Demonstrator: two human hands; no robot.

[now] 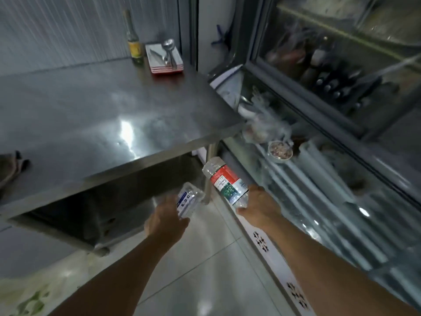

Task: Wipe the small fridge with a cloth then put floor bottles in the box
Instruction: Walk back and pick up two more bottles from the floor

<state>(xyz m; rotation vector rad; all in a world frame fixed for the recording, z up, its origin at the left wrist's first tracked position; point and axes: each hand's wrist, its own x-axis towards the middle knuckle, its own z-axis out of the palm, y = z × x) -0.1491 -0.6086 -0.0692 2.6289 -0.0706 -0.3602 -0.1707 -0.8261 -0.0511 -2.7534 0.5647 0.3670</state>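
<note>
The person holds one plastic bottle in each hand above the pale tiled floor [205,265]. The left hand [167,221] is curled around a clear bottle with a blue and white label [188,199], which is tilted and points away toward the steel table [91,115]. The right hand [258,206] grasps the lower end of a bigger clear bottle with a red, white and green label [226,180]; this bottle leans up and to the left, and its far end is near the table leg [210,165]. The two bottles are close together but they do not touch. Both of them are in the air, between the table on the left and the glass-front fridge [319,169] on the right. On the far corner of the table stands a dark glass bottle with a yellow label [134,42], and just beside it there is a white tray with red stripes [165,58] that holds metal utensils [168,52]. At the left edge of the table lies a piece of grey cloth [12,167], only partly seen. Inside the fridge there is a small bowl [280,151] and some wrapped things, but they are too blurred to name.
</note>
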